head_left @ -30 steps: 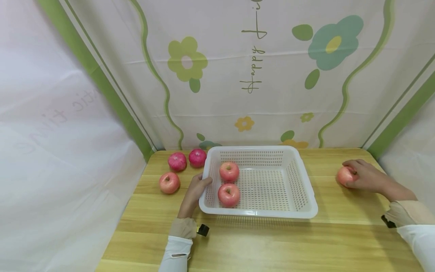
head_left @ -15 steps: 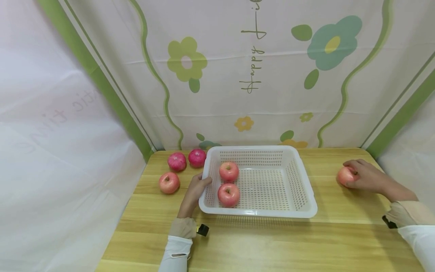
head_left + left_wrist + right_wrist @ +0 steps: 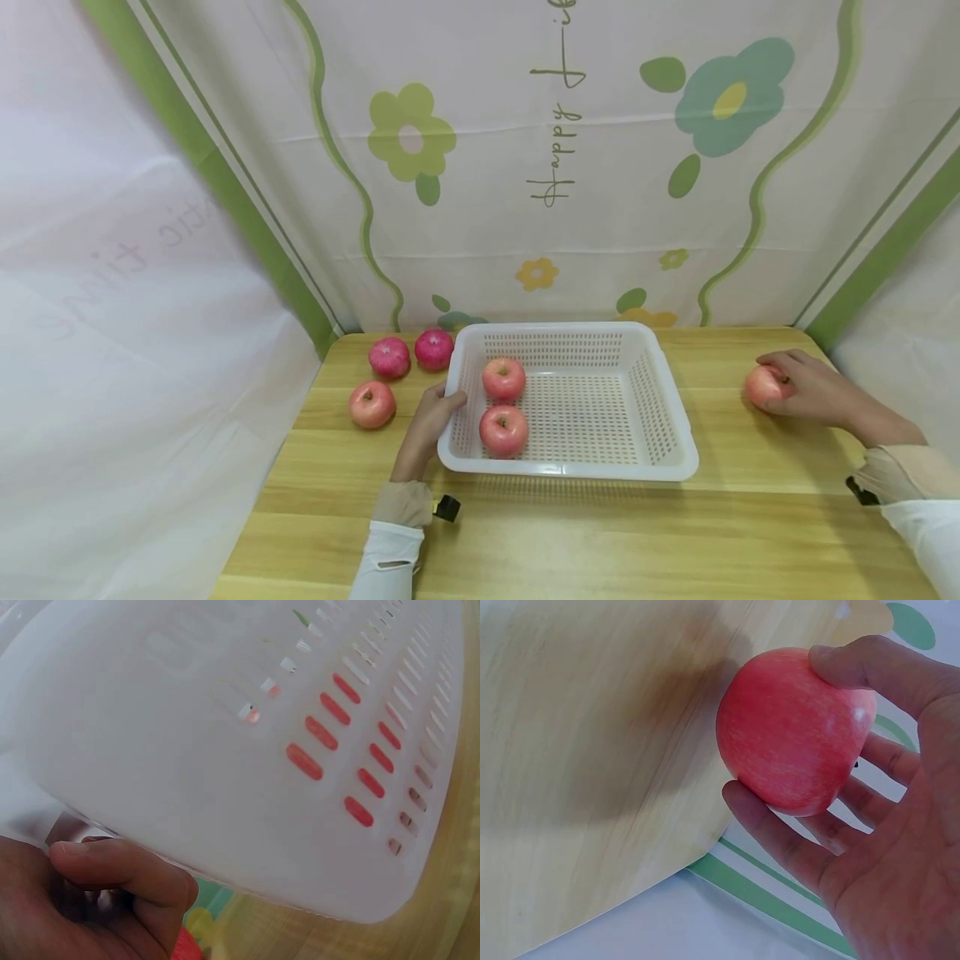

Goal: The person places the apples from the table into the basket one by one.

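At the table's right side, the right hand (image 3: 806, 389) holds a pink-red apple (image 3: 765, 387). The right wrist view shows that apple (image 3: 791, 731) between the thumb and the spread fingers, with its shadow on the wood. The left hand (image 3: 432, 417) grips the left rim of a white slotted plastic basket (image 3: 570, 471), its thumb over the edge. Two apples lie inside the basket along its left wall, a rear apple (image 3: 504, 380) and a front apple (image 3: 503, 431). In the left wrist view, the left hand (image 3: 112, 892) is at the rim and red shows through the slots.
Left of the basket, an apple (image 3: 372, 405) and two darker magenta fruits, a left one (image 3: 389, 357) and a right one (image 3: 434, 349), sit on the wooden table (image 3: 600, 542). A flowered white curtain (image 3: 480, 208) hangs behind, and white cloth flanks both sides.
Almost nothing differs. The whole view has shifted very slightly; both hands keep their places on the basket rim and the apple.
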Demonstrator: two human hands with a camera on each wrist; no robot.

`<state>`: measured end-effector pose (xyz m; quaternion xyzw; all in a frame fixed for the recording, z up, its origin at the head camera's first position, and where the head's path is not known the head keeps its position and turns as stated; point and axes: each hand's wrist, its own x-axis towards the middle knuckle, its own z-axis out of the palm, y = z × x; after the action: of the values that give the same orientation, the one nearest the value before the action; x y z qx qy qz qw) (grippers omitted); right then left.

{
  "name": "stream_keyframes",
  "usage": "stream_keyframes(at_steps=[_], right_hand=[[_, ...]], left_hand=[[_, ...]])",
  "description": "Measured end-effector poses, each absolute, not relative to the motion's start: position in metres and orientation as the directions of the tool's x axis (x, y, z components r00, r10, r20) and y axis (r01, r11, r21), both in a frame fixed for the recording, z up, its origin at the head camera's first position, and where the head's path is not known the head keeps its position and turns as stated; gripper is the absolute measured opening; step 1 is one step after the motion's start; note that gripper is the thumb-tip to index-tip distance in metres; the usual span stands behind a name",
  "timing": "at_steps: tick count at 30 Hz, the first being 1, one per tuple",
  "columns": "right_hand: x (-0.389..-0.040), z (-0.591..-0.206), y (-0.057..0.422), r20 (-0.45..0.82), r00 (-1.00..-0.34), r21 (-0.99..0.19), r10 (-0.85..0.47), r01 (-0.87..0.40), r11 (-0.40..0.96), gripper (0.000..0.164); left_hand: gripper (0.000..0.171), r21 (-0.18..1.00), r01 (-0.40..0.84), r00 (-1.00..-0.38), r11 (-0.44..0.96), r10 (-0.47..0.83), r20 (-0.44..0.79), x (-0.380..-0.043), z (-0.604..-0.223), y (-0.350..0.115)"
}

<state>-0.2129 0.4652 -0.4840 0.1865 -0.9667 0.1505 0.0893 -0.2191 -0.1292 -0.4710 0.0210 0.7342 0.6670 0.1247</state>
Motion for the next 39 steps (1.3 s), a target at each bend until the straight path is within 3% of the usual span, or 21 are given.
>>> stream_keyframes(at_steps=[24, 39], right_hand=[[-0.211, -0.46, 0.454, 0.239, -0.906, -0.234, -0.35, -0.403, 0.885, 0.071], [-0.208, -0.436, 0.433, 0.3, -0.866, -0.173, -0.4, -0.461, 0.87, 0.069]], left_hand=[[0.046, 0.983, -0.135, -0.971, 0.122, 0.183, -0.156, -0.212, -0.46, -0.126], [0.042, 0.983, -0.132, -0.972, 0.126, 0.18, -0.154, -0.211, -0.458, -0.126]])
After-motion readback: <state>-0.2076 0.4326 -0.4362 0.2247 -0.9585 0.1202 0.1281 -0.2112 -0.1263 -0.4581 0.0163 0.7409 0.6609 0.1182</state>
